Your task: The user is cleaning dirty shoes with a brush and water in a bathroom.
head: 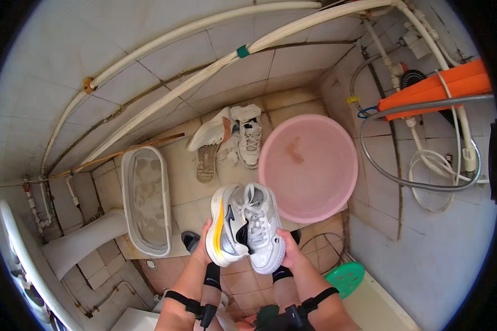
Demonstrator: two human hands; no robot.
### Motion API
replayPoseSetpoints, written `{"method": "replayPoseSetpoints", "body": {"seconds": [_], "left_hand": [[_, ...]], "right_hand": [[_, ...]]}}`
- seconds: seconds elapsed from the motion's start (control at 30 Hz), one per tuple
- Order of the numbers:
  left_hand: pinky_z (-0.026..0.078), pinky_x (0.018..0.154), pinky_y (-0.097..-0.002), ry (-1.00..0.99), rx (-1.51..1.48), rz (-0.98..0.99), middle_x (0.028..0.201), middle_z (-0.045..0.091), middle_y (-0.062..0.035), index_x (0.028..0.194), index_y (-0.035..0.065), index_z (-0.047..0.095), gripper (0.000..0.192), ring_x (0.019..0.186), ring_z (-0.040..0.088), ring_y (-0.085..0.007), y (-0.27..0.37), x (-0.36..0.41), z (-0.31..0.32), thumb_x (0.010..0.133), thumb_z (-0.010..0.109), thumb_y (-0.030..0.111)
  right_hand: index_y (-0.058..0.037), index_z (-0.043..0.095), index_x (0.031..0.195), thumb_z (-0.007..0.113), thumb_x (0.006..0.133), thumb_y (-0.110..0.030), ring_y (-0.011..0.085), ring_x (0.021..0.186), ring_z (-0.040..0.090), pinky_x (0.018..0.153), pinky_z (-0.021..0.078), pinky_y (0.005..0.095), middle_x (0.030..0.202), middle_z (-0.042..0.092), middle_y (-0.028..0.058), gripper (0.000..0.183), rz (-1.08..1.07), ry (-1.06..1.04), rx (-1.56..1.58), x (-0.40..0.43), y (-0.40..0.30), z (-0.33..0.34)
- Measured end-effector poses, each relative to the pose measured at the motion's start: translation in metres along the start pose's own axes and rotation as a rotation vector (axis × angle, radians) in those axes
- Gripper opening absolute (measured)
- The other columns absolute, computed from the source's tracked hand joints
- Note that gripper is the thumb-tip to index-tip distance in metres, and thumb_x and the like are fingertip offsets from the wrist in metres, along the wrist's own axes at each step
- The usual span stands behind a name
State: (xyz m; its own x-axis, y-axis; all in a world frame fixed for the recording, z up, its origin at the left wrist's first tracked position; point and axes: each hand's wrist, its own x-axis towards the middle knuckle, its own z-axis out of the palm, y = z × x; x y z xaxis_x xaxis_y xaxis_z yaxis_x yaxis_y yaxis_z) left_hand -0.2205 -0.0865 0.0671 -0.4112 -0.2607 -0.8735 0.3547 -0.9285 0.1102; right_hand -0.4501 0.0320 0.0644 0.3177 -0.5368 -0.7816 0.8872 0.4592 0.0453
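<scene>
My left hand (pixel 202 245) grips a white running shoe (pixel 235 215) with a yellow band along its thick sole. In my right hand (pixel 290 248) is a white lace-up sneaker (pixel 259 231) with a small dark round mark on its side. I hold the two shoes up side by side, pressed together, above the tiled floor. Just beyond them stands a pink round basin (pixel 310 182) with a brown stain inside. Several more pale shoes lie near the wall, among them a laced sneaker (pixel 249 138) and a shoe showing its brown sole (pixel 207 163).
Left of the shoes is a white oblong tub (pixel 167 207) with greyish contents. A sink pedestal (pixel 85 238) stands further left. Pipes (pixel 170 95) run along the wall, and a metal shower hose (pixel 381 169) hangs at right. A green plastic disc (pixel 346 279) with holes lies lower right.
</scene>
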Motion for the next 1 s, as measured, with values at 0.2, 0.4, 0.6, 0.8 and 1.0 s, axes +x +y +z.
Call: {"method": "replayPoseSetpoints", "body": {"seconds": [0.2,0.4,0.6,0.8,1.0], "left_hand": [[0.050,0.086,-0.0399,0.122,0.195,-0.126,0.109,0.063,-0.0123,0.117,0.0077,0.058,0.052,0.095,0.062,-0.0264,0.005,0.030,-0.072,0.080,0.054,0.044],[0.050,0.087,-0.0385,0.182,0.143,-0.187,0.106,0.063,-0.0093,0.115,0.0063,0.058,0.049,0.094,0.061,-0.0239,0.005,0.104,-0.132,0.085,0.052,0.044],[0.041,0.094,-0.0296,0.619,0.826,0.368,0.113,0.062,-0.0104,0.122,0.0011,0.056,0.040,0.103,0.057,-0.0190,-0.005,0.157,-0.197,0.096,0.050,0.030],[0.043,0.092,-0.0322,0.602,0.739,0.363,0.109,0.064,-0.0136,0.126,0.0023,0.053,0.043,0.100,0.060,-0.0255,0.007,0.162,-0.207,0.096,0.049,0.033],[0.040,0.097,-0.0379,0.599,1.283,0.432,0.118,0.058,-0.0191,0.129,-0.0010,0.049,0.061,0.109,0.055,-0.0341,0.068,0.148,-0.129,0.087,0.059,0.042]], "right_hand": [[-0.0033,0.046,0.130,0.054,0.084,-0.028,0.0278,0.111,0.057,0.100,0.0429,0.0417,0.121,0.059,0.0134,0.053,0.205,0.070,-0.173,0.064,0.015,-0.036],[-0.0054,0.040,0.130,0.054,0.077,-0.012,0.0251,0.107,0.057,0.094,0.0451,0.0409,0.118,0.056,0.0104,0.055,0.067,0.179,-0.333,0.137,0.015,-0.062],[-0.0072,0.041,0.130,0.058,0.076,-0.011,0.0216,0.109,0.054,0.094,0.0436,0.0380,0.119,0.056,0.0070,0.057,-0.026,0.238,-0.523,0.197,0.017,-0.097],[-0.0034,0.052,0.114,0.057,0.082,-0.011,0.0237,0.097,0.058,0.087,0.0455,0.0359,0.103,0.059,0.0107,0.033,-0.585,0.783,-1.069,0.230,0.051,-0.139],[-0.0052,0.047,0.127,0.060,0.084,-0.014,0.0292,0.106,0.056,0.090,0.0448,0.0382,0.111,0.059,0.0165,0.045,-0.393,0.490,-1.295,0.211,0.029,-0.122]]}}
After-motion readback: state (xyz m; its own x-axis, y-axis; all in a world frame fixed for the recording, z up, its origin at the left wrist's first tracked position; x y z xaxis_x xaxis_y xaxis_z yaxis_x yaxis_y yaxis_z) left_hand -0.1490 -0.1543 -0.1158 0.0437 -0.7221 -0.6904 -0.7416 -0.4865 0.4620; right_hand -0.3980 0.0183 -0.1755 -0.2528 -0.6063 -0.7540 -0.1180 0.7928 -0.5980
